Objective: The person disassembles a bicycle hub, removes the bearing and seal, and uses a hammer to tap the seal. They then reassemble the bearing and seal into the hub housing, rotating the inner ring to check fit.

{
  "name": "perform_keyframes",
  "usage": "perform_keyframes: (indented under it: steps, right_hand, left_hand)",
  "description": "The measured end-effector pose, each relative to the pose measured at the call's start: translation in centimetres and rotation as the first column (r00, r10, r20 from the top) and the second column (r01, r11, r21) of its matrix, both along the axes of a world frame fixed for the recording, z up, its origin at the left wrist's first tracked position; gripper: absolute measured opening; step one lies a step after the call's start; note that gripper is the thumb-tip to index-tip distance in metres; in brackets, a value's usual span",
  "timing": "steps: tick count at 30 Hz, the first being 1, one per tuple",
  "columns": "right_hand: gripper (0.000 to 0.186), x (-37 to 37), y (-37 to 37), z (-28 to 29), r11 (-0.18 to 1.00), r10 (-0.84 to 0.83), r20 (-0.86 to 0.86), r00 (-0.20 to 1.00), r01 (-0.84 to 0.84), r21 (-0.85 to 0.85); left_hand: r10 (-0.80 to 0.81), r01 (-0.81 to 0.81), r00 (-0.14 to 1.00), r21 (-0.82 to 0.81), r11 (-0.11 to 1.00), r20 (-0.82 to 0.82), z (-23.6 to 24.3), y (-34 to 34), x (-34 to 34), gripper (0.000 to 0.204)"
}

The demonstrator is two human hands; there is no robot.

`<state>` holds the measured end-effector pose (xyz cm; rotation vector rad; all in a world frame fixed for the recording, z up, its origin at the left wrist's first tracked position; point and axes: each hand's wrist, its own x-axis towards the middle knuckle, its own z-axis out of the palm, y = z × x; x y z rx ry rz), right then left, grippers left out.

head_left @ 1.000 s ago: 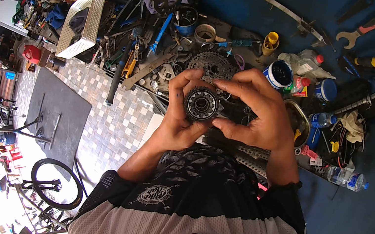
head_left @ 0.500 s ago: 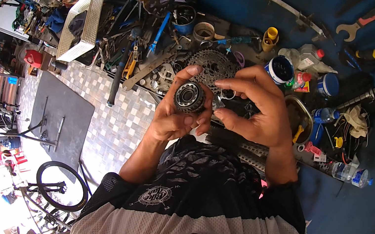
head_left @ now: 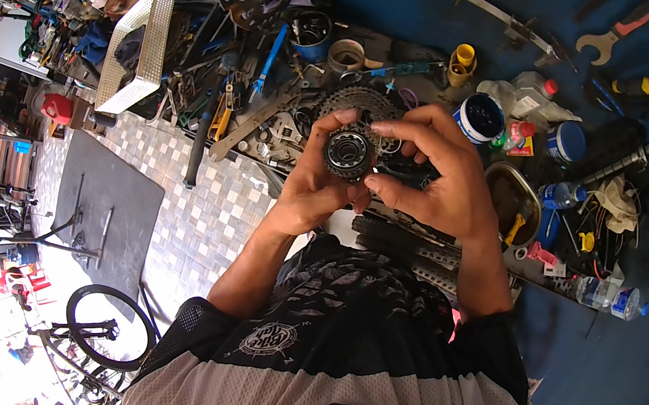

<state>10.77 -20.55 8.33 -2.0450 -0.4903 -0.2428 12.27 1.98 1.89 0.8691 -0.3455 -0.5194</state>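
Note:
A dark round freehub body (head_left: pixel 347 154), with a ring and a hole in its middle, is held up above the bench's near edge. Its open end faces me. My left hand (head_left: pixel 314 188) grips it from the left, thumb and fingers wrapped around its side and underneath. From the right, the bent fingers and thumb of my right hand (head_left: pixel 446 176) close on its upper and lower right rim. Just behind the part lies a bicycle cassette (head_left: pixel 338 101) with toothed sprockets, partly covered by my hands.
Tools crowd the bench, among them a large wrench (head_left: pixel 256 121). A white perforated basket (head_left: pixel 136 52) stands left. To the right are a blue-and-white tub (head_left: pixel 481 117), a metal tray (head_left: pixel 532 206) and a plastic bottle (head_left: pixel 611 299). Tyres (head_left: pixel 403 247) lie below my hands.
My left hand has brought the freehub body slightly up and right, and its end has turned more toward me. My right thumb and fingers have closed in on its rim.

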Motion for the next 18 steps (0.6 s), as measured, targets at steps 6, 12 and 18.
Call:
perform_keyframes:
  steps: [6, 12, 18]
  right_hand:
    - [0.072, 0.4, -0.7, -1.1, 0.994, -0.012, -0.100, 0.995, 0.001, -0.112]
    - [0.072, 1.4, -2.2, -2.3, 0.982, 0.053, -0.109, 0.993, -0.072, -0.175]
    - [0.067, 1.8, -3.7, -1.8, 0.955, 0.060, -0.105, 0.993, -0.088, -0.283]
  left_hand:
    - [-0.028, 0.017, 0.995, 0.115, 0.993, 0.097, -0.6, -0.9, 0.8, 0.108]
    - [-0.121, 0.102, 0.985, 0.149, 0.984, 0.122, 0.0, -1.9, 1.6, 0.115]
    - [-0.237, 0.150, 0.950, 0.370, 0.917, 0.203, -0.3, -2.3, 2.9, 0.113]
